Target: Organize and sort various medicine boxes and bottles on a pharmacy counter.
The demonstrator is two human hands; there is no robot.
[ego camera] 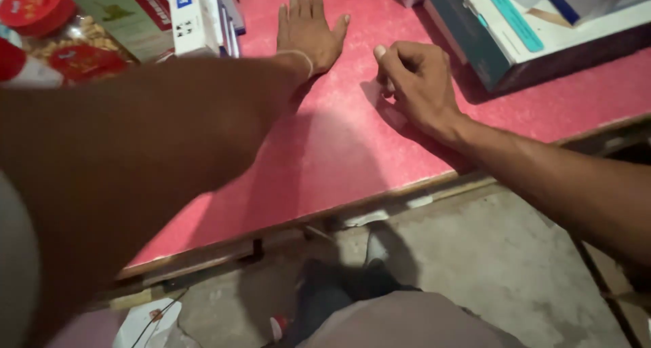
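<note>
1. Red laminate tabletop (325,151) lies under both my hands, its edge running above a grey concrete floor (488,266).
2. My left hand (308,26) rests flat on the red surface, palm down, fingers spread and holding nothing; a thin band (298,55) circles the wrist.
3. My right hand (417,83) is curled into a loose fist, knuckles down on the table, thumb up. Whether it grips anything I cannot tell.
4. White and green cartons (156,12) stand just left of my left hand, beside a red-lidded jar (47,22).
5. Near my right hand sits a teal and white box (515,36).
</note>
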